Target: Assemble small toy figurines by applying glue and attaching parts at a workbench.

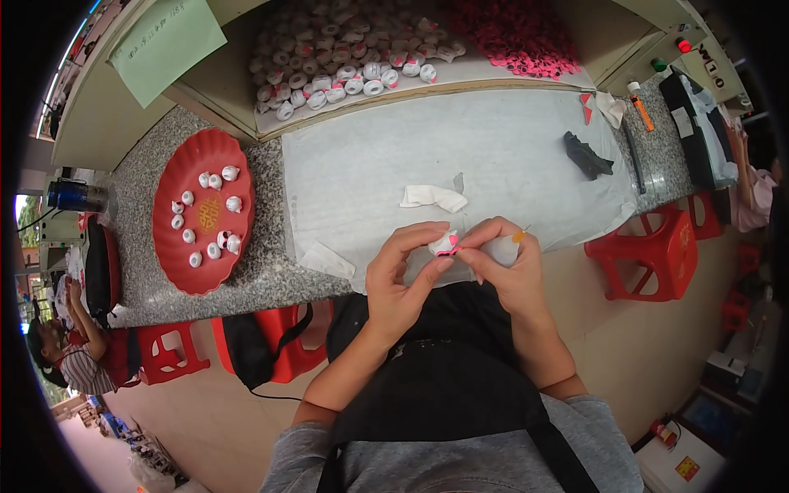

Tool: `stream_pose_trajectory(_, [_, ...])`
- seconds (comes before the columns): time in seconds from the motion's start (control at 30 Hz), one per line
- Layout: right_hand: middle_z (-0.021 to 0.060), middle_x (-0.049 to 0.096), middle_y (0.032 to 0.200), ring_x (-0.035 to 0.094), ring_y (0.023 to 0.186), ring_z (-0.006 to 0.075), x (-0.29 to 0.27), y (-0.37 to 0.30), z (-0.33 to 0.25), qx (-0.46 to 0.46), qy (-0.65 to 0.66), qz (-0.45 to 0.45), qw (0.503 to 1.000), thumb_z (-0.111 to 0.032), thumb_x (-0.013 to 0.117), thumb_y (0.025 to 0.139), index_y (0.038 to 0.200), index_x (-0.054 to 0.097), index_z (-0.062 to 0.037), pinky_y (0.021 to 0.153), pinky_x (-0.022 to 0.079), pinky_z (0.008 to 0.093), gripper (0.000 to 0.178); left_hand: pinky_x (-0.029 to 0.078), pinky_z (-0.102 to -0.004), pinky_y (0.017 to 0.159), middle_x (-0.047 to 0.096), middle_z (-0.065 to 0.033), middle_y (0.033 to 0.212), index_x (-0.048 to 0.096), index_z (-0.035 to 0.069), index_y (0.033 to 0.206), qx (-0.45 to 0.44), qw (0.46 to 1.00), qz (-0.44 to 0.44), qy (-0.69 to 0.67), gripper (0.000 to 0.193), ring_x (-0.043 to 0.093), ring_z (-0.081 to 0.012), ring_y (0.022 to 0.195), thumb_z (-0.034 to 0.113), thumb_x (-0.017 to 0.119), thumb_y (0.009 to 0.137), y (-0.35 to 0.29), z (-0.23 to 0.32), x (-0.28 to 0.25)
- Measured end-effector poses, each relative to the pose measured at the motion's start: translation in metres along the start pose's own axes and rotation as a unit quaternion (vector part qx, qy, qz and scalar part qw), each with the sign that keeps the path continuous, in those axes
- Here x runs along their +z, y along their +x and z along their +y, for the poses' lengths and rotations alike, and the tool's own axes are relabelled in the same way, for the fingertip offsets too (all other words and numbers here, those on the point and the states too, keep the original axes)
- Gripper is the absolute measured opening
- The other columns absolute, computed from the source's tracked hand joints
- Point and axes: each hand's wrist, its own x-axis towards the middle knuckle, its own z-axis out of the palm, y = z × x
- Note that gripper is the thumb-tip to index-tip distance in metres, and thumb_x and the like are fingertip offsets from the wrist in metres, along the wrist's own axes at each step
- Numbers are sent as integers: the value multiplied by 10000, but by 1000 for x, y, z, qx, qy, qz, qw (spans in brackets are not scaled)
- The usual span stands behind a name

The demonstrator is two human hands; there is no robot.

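Over the near edge of the work sheet, my left hand [396, 275] pinches a small white rounded figure piece [441, 244] with pink and black parts on it. My right hand [514, 275] meets it from the other side, thumb and forefinger closed at the pink part. Tucked in that same hand is a small translucent bottle [498, 251] with a yellow needle tip [519, 236]. Just beyond my hands lies a crumpled white cloth [431, 197]. My fingers cover much of the figure piece.
A red scalloped tray [176, 255] holds several white pieces at left. The shelf behind carries white pieces [329, 57] and a pink heap [526, 41]. A black cloth [587, 156] and an orange marker [641, 111] lie at right. Red stools [645, 255] flank the bench; people sit at both sides.
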Motion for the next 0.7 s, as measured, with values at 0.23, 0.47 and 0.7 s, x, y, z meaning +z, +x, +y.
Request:
stream_pose_trajectory(0.23, [10,512,683,468,644,59,-1,-8,3,-45,-52,29,997,25,595,660,768,508,-19,591,378,187,146,363,-275,822,493,-120,1006,473,-38,986,-108,989,-19,-103,255,462,-172,956,-33,506,734,1,9,0])
stream_pose_trajectory(0.47, [49,513,688,447,539,55,0,-4,-3,-15,30,-75,997,55,604,619,959,483,11,407,330,153,363,386,-262,783,501,-135,978,469,-28,972,-106,985,-7,-134,254,496,-170,886,9,535,729,0,10,3])
stream_pose_trajectory(0.7, [73,543,752,468,553,66,-5,-4,3,12,70,-80,994,32,604,642,900,524,20,407,333,162,270,356,-283,837,492,-137,983,499,-40,956,-98,985,-37,-133,235,460,-187,956,-51,513,722,-4,9,3])
